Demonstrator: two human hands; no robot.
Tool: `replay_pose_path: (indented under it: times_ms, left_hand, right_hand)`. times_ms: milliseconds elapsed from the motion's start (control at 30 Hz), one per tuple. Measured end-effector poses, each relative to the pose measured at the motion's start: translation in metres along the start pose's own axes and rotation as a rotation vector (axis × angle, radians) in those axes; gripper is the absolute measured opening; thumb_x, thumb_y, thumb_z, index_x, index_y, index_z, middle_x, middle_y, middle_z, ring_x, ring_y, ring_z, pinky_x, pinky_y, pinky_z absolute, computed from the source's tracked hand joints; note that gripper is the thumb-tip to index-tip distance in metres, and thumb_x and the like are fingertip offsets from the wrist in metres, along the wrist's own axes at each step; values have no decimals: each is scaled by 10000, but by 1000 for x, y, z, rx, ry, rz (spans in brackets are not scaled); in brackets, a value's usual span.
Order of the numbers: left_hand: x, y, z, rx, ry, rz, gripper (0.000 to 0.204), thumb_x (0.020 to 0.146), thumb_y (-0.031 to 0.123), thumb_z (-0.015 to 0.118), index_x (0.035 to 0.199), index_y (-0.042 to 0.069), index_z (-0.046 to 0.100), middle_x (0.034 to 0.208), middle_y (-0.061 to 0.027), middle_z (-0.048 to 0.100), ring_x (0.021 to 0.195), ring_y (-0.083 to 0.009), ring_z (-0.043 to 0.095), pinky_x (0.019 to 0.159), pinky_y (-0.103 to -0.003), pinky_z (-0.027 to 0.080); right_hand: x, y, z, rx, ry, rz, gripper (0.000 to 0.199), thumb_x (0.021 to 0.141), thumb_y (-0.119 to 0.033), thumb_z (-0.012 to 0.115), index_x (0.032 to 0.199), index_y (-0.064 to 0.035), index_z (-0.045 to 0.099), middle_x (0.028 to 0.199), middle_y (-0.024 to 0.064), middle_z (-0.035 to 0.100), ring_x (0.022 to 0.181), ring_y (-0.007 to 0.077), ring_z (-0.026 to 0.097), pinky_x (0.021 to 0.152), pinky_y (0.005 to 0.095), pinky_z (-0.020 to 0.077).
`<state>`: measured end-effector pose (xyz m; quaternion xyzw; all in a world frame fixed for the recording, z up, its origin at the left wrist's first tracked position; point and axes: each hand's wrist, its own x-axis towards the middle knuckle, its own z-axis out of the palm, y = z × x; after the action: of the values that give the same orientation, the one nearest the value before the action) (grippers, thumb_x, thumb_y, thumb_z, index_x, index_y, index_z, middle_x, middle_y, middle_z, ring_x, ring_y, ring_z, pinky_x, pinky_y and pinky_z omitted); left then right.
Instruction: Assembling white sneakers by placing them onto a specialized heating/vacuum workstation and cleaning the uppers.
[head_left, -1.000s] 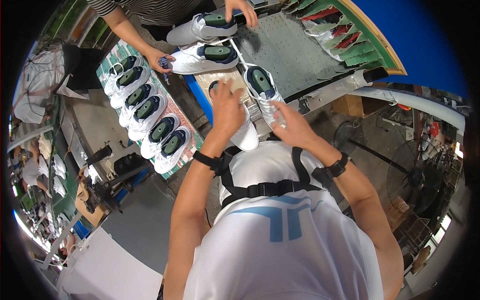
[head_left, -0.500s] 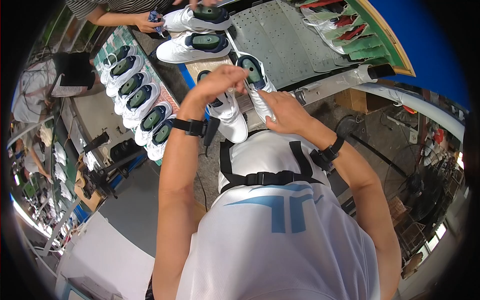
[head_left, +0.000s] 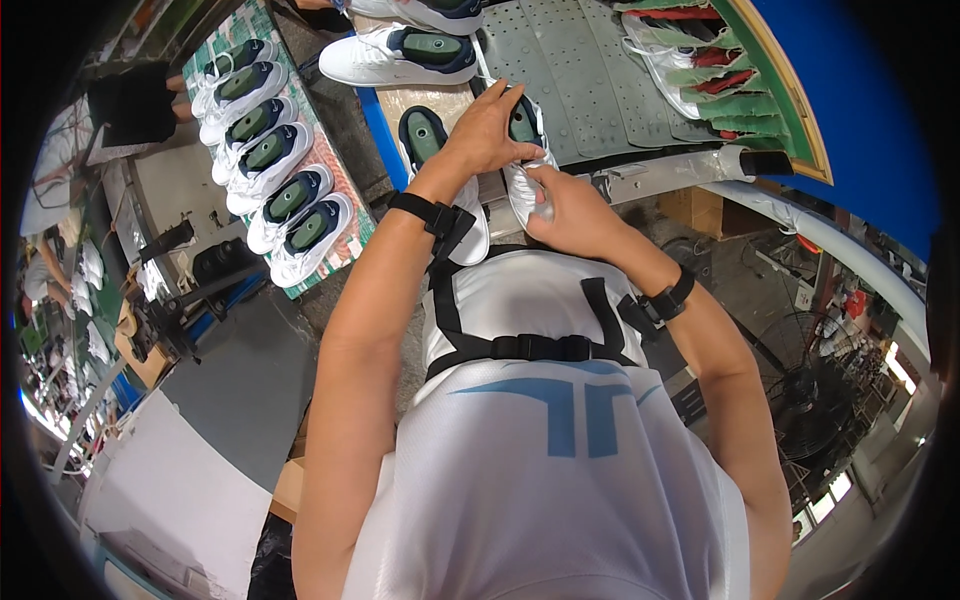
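Observation:
A white sneaker (head_left: pixel 522 200) with a navy lining and green insole stands at the conveyor's near edge, its toe toward me. My left hand (head_left: pixel 487 135) is at its collar, open, with thumb and fingers spread apart. Closed on the front of the same sneaker is my right hand (head_left: pixel 575 212), its thumb and bent fingers by the laces; the exact grip is partly hidden. To the left, a matching sneaker (head_left: pixel 425 132) rests on a board, partly covered by my left wrist. Farther back lies another white sneaker (head_left: pixel 365 60), sideways.
Several white sneakers line a patterned board (head_left: pixel 335 200) at the left. A perforated metal conveyor (head_left: pixel 560 75) runs toward an opening hung with green and red strips (head_left: pixel 735 80). A fan (head_left: pixel 825 400) stands at the right. Part of another person shows at the top edge.
My left hand has come down from above the sneaker to its collar, fingers now spread. My right hand has curled round the front. The view has shifted; the other person's hands have mostly left it.

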<state>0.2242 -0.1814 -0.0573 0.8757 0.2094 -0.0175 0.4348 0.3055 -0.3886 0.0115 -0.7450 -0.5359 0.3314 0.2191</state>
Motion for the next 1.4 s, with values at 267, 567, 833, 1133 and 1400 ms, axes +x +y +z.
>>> replay_pose_path:
  times_ms: [267, 567, 833, 1133, 1400]
  left_hand:
    - [2, -6, -3, 5, 31, 10, 1106, 676, 443, 1022, 1599, 62, 547, 1700, -257, 457, 1531, -416, 505, 1257, -440, 436]
    - [3, -17, 0, -77, -6, 71, 1138, 731, 427, 1013, 1654, 51, 464, 1749, -313, 340, 1619, -429, 376, 1300, -451, 365]
    - [-1, -2, 18, -116, 76, 21, 1194, 718, 417, 1015, 1659, -6, 413, 1754, -341, 272, 1610, -487, 352, 1295, -498, 363]
    - [-3, -7, 15, -195, 97, 33, 1005, 772, 306, 985, 1608, 30, 501, 1737, -295, 337, 1592, -427, 403, 1284, -452, 374]
    - [1, -6, 21, -149, 128, 47, 1012, 751, 362, 978, 1584, 21, 516, 1711, -304, 352, 1543, -478, 448, 1246, -475, 427]
  right_hand:
    - [-3, -44, 28, 304, -459, 45, 593, 834, -250, 717, 1345, 41, 638, 1095, 204, 733, 1018, 401, 730, 913, 450, 575]
    - [-52, -30, -34, 407, -454, 141, 597, 833, -221, 733, 1382, -12, 630, 1107, 141, 734, 994, 350, 736, 897, 428, 572]
    - [-23, 25, 2, 344, 207, 213, 657, 843, -247, 746, 1424, 20, 595, 1140, 187, 740, 1056, 409, 736, 943, 460, 576]
    - [-45, -21, -40, 103, -89, 301, 616, 843, -225, 712, 1364, 88, 614, 1230, 328, 709, 1142, 501, 691, 1043, 526, 552]
    - [-69, -9, -35, 155, 41, 202, 617, 850, -257, 700, 1345, 101, 618, 1121, 306, 716, 1064, 500, 692, 980, 556, 553]
